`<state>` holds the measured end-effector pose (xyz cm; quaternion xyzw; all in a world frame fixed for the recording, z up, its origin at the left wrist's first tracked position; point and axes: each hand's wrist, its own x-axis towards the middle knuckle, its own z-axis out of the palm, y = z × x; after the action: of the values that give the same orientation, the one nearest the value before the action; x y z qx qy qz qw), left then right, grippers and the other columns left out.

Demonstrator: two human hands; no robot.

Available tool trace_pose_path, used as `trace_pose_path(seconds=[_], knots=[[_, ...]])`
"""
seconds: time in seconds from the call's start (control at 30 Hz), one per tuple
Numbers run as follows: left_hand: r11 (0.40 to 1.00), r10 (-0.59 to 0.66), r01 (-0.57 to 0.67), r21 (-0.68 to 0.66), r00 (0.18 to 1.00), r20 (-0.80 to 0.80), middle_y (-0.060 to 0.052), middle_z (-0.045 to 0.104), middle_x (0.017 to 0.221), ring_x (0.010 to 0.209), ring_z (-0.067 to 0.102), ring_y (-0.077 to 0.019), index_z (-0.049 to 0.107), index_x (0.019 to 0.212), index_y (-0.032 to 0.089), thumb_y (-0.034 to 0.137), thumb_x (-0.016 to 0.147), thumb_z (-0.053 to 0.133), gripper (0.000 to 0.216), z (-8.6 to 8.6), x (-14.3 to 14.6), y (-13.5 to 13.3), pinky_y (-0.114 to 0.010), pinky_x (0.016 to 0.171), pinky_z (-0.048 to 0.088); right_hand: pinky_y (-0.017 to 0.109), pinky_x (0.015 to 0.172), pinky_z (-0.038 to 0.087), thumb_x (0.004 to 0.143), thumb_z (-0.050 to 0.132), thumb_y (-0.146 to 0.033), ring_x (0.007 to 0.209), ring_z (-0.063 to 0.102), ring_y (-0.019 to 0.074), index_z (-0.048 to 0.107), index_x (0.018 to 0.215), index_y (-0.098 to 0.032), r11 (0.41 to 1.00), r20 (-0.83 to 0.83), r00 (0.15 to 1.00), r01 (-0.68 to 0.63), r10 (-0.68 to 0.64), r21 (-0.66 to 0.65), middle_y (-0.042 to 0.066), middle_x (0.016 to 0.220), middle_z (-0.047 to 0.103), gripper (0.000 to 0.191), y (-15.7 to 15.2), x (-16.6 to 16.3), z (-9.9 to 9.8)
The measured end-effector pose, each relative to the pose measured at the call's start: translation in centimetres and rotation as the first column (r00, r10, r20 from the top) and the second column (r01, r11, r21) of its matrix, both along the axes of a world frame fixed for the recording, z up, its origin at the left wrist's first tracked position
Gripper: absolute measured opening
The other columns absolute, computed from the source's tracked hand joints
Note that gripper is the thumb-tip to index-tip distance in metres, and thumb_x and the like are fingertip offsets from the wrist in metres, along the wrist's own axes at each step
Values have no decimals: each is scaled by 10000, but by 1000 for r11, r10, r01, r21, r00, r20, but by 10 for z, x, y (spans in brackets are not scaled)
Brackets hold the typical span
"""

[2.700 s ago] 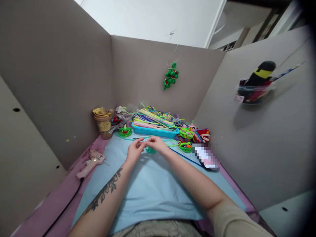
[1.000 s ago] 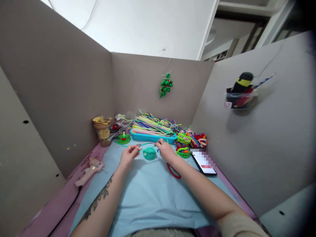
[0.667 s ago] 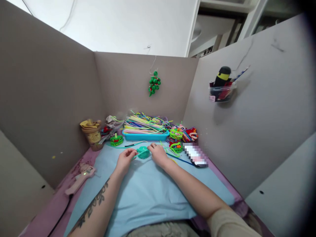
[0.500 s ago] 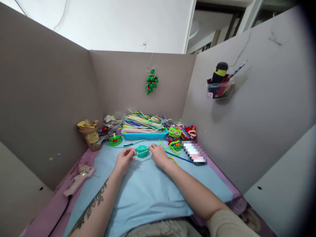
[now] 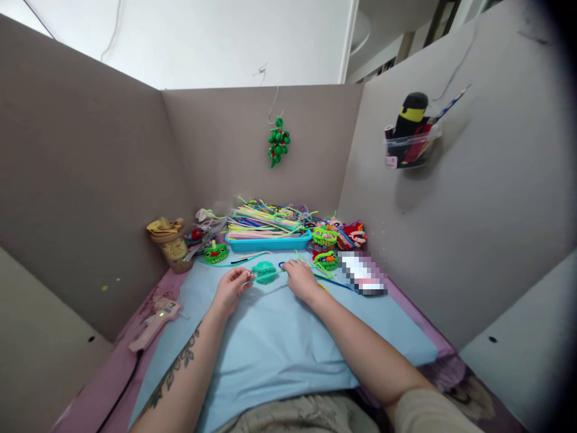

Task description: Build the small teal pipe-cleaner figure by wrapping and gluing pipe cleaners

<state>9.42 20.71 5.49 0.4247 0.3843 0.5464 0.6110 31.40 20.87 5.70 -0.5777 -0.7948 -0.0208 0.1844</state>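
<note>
While the left hand (image 5: 229,290) pinches a teal strand (image 5: 273,275) between thumb and fingers, the right hand (image 5: 301,278) grips it farther along, fingers drawn close, the strand running nearly straight between them. Just beyond it, a rounded teal piece (image 5: 264,269) sits between the two hands, above or on the pale blue sheet (image 5: 270,349) covering the tabletop (image 5: 90,394); whether it touches the sheet is unclear. Behind stands a blue tray (image 5: 270,243) heaped with colorful fuzzy stems (image 5: 264,222), a phone (image 5: 363,273) lying to the right
</note>
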Motion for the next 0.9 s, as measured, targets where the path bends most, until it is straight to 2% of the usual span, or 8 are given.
trace_pose_path(seconds=[0.27, 0.53, 0.73, 0.8, 0.9], knots=[[994, -109, 109, -28, 994, -12, -34, 650, 874, 697, 614, -125, 591, 810, 153, 324, 638, 748, 289, 4, 1, -4, -219, 575, 499, 309, 811, 306, 787, 412, -63, 946, 506, 201, 583, 1024, -196, 1000, 4, 1000, -15, 15, -24, 73, 1008, 597, 322, -3, -1, 2], [987, -150, 151, -57, 988, 29, -54, 647, 873, 756, 615, -146, 593, 788, 142, 284, 627, 763, 274, 5, 4, -9, -258, 652, 525, 321, 812, 301, 786, 401, -62, 958, 501, 211, 582, 1016, -205, 996, 38, 999, 41, -38, -73, 72, 998, 603, 326, -2, 6, 3], [986, -164, 164, 2, 985, 59, -46, 641, 805, 715, 594, -120, 611, 753, 132, 277, 615, 771, 256, 6, 7, -10, -232, 679, 488, 337, 825, 305, 765, 420, -57, 976, 500, 224, 585, 1006, -194, 994, 46, 998, 50, -46, -93, 83, 995, 609, 322, -3, 10, 0], [986, -165, 164, 21, 985, 56, -40, 638, 779, 690, 583, -112, 614, 742, 134, 288, 615, 769, 252, 7, 10, -11, -226, 670, 471, 339, 854, 303, 764, 423, -51, 989, 504, 220, 573, 1050, -191, 996, 12, 1000, 13, -12, -83, 87, 1023, 609, 352, -6, 6, -1], [983, -181, 180, 38, 983, 31, -39, 633, 767, 694, 577, -119, 614, 735, 138, 317, 618, 762, 260, 6, 14, -14, -240, 683, 460, 363, 932, 279, 779, 422, -61, 1029, 503, 211, 524, 1145, -190, 992, -71, 989, -128, 127, -14, 87, 1067, 607, 401, -14, -8, -2]])
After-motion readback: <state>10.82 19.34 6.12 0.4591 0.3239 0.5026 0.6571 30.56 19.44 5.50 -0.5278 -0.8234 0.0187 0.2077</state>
